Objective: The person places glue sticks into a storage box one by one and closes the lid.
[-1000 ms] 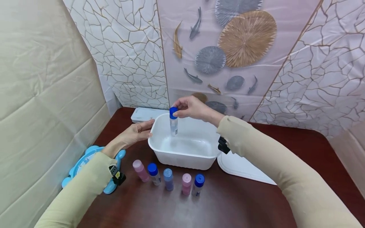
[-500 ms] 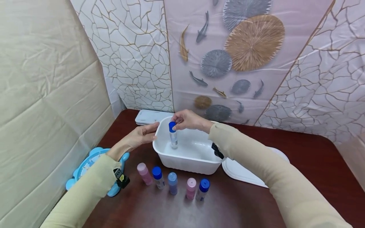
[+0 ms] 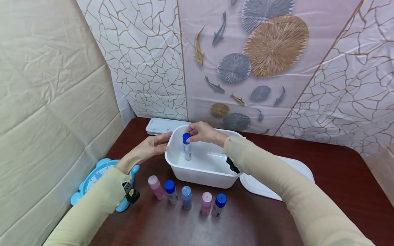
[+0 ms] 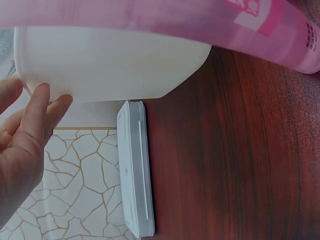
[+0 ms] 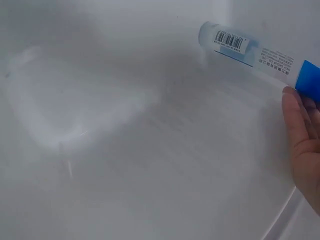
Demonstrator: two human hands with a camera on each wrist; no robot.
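My right hand [image 3: 203, 132] pinches the blue cap of a small clear bottle [image 3: 187, 152] inside a white plastic tub [image 3: 203, 176]. The bottle stands nearly upright by the tub's left end; its barcode label shows in the right wrist view, where the hand [image 5: 302, 135] is at the cap. Whether its base bears on the tub's floor I cannot tell. My left hand [image 3: 150, 147] touches the tub's left rim and outer wall with fairly straight fingers, also seen in the left wrist view, where the tub wall [image 4: 110, 65] is beside the fingertips [image 4: 42, 92].
Several bottles stand in front: pink [image 3: 156, 188], blue-capped [image 3: 171, 192], light blue [image 3: 186, 198], another pink [image 3: 206, 204] and another blue-capped [image 3: 219, 205]. A light box [image 3: 163, 125] lies behind, a blue toy-shaped tray [image 3: 100, 171] at left, and a white board [image 3: 261, 184] at right.
The right hand has lowered the blue-capped bottle into the tub; over the last half second it has moved very little. The left hand has stayed at the tub's left rim.
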